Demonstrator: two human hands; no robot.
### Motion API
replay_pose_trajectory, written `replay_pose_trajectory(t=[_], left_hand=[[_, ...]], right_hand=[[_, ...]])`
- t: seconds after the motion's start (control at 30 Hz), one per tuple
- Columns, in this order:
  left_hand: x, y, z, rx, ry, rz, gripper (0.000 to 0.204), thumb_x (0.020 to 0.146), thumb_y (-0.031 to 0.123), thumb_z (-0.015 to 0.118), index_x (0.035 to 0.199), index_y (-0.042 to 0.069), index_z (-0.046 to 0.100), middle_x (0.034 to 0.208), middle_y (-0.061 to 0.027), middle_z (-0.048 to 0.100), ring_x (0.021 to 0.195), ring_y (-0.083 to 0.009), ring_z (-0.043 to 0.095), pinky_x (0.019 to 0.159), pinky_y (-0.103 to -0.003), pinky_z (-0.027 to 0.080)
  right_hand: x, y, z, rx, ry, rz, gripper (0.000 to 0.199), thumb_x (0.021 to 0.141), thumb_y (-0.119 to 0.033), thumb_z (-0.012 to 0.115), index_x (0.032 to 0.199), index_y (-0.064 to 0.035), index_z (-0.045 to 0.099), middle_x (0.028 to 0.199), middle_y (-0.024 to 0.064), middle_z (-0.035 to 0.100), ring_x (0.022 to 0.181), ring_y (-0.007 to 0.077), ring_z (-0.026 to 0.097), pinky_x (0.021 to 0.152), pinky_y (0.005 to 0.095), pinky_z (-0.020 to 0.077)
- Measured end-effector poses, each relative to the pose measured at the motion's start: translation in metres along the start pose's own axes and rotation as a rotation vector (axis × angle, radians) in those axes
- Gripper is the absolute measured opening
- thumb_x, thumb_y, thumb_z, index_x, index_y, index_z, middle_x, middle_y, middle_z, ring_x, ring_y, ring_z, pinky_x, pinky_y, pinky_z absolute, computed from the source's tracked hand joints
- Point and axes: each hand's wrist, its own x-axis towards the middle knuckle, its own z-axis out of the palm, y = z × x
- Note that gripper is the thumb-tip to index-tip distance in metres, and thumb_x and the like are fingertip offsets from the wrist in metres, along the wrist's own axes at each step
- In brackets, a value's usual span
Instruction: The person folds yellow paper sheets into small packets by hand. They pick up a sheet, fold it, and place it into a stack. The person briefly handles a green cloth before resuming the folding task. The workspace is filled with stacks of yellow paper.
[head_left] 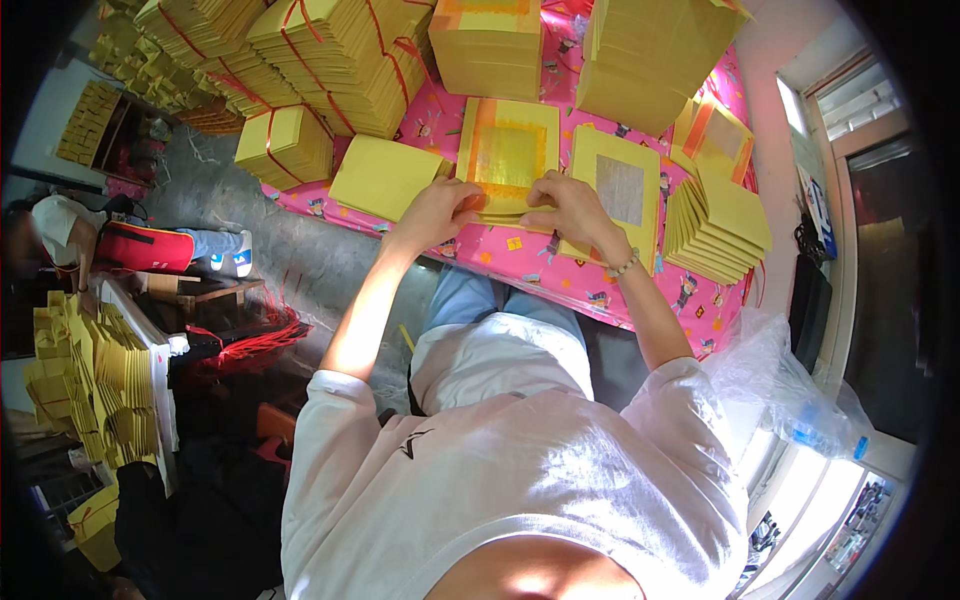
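On the pink patterned table cover [490,245] lies a small stack of yellow paper sheets [508,115], its top sheet bearing an orange border around a shiny gold square. My left hand [440,210] is curled at the stack's near left corner, thumb and fingers pinched on the paper edge. At the near right corner my right hand [575,208], with a beaded bracelet [623,263] at the wrist, pinches the edge the same way. Just right of it lies a yellow sheet with a silver square [620,188]. Left of my left hand is a plain yellow paper stack [385,178].
Tall stacks of yellow paper tied with red string [330,65] stand at the back left. More piles rise behind, one a large block [650,65]. A fanned stack [715,230] sits at right, near a clear plastic bag [775,375]. Another person [75,235] sits far left.
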Motion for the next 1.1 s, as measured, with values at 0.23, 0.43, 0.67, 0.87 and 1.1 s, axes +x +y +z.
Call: replay_pose_trajectory(t=[0.23,0.43,0.67,0.87,1.1], left_hand=[[0.000,0.000,0.000,-0.023,0.042,0.028,0.036,0.069,0.006,0.075,0.103,0.004,0.062,0.082,-0.0116,0.060,0.076,-0.0269,0.057,0.070,-0.038,0.047],[0.002,0.005,-0.007,-0.049,-0.008,-0.052,0.035,0.069,0.007,0.077,0.101,0.003,0.064,0.077,-0.0103,0.061,0.071,-0.0251,0.057,0.066,-0.036,0.047],[0.004,-0.001,-0.003,-0.102,-0.019,-0.036,0.026,0.078,0.009,0.070,0.103,0.002,0.065,0.089,-0.0144,0.067,0.082,-0.0297,0.063,0.073,-0.038,0.050],[0.004,-0.003,0.005,0.057,0.046,0.007,0.021,0.084,0.010,0.063,0.104,0.003,0.064,0.096,-0.0151,0.067,0.089,-0.0340,0.062,0.079,-0.040,0.050],[0.015,0.033,0.011,0.256,0.182,0.097,0.034,0.078,0.006,0.063,0.112,0.008,0.059,0.096,-0.0112,0.063,0.091,-0.0305,0.058,0.079,-0.041,0.047]], right_hand=[[0.004,0.006,0.002,0.053,-0.001,0.026,0.035,0.069,-0.032,0.079,0.082,-0.0018,0.066,0.085,0.0121,0.064,0.082,0.0281,0.062,0.073,0.0372,0.0485],[0.004,0.004,-0.001,0.056,-0.027,0.054,0.035,0.069,-0.032,0.080,0.082,-0.0024,0.065,0.084,0.0105,0.065,0.081,0.0256,0.062,0.072,0.0351,0.0488],[0.000,-0.002,-0.003,-0.004,-0.013,-0.022,0.035,0.069,-0.031,0.079,0.086,-0.0035,0.063,0.088,0.0105,0.061,0.084,0.0289,0.060,0.075,0.0385,0.0478],[-0.006,-0.010,0.010,-0.288,0.164,-0.247,0.024,0.072,-0.016,0.070,0.090,-0.0058,0.058,0.086,0.0092,0.056,0.086,0.0281,0.057,0.078,0.0394,0.0458],[0.005,-0.024,-0.002,-0.273,0.257,-0.249,0.019,0.073,-0.010,0.066,0.090,-0.0052,0.059,0.088,0.0096,0.057,0.090,0.0287,0.056,0.080,0.0402,0.0455]])
